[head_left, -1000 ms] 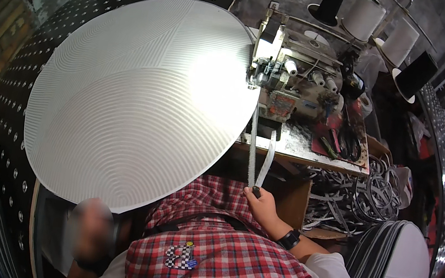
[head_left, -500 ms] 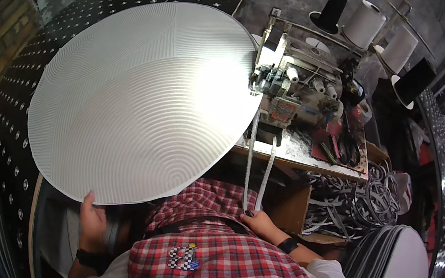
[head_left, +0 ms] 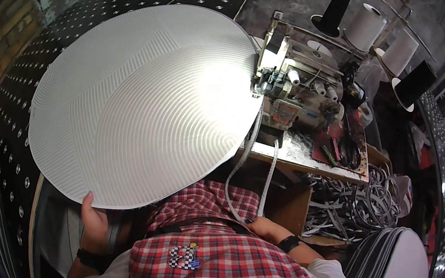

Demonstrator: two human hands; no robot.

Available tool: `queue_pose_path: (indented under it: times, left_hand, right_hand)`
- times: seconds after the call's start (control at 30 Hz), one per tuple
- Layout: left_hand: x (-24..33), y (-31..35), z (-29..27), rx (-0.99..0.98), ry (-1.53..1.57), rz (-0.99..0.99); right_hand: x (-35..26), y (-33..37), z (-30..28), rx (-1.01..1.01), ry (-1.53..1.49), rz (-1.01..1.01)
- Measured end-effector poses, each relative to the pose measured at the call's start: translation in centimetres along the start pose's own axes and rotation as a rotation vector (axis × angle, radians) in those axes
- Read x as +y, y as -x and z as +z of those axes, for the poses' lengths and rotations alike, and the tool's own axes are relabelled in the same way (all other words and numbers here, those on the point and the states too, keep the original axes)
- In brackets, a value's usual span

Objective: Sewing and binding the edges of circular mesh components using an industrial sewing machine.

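Left hand (head_left: 93,222) – grip clamped on white disc (head_left: 141,104) lower edge | right hand (head_left: 266,228) – closed on white strip (head_left: 270,172)

The surface (head_left: 298,153) is a scuffed sewing bench carrying a sewing machine (head_left: 298,93), with some dark tools (head_left: 341,151) lying beside it.
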State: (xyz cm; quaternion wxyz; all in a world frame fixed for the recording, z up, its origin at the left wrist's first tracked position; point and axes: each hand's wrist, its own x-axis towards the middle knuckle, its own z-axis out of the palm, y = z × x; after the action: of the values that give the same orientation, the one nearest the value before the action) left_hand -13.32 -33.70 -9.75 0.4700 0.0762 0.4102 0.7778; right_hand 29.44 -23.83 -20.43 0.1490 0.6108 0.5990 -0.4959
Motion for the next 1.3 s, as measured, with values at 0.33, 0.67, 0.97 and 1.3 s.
queue_pose_path:
  times: [0.33, 0.67, 0.97, 1.3]
  left_hand:
    - [-1.3, -1.3, -2.0, -0.088, -0.225, 0.074]
    - [-2.6, -2.7, -3.8, -0.027, -0.323, 0.130]
    - [-2.6, -0.7, -1.6, 0.004, -0.196, 0.127]
    - [-3.5, 1.4, 0.9, -0.092, -0.328, 0.135]
  right_hand:
    - [9.2, -2.2, -0.2, -0.594, -0.525, 0.342]
    - [7.2, -1.7, -1.3, -0.504, -0.146, 0.205]
    - [5.3, -0.5, -3.1, -0.373, 0.154, 0.029]
    - [-1.3, 3.8, -7.8, -0.188, 0.452, 0.009]
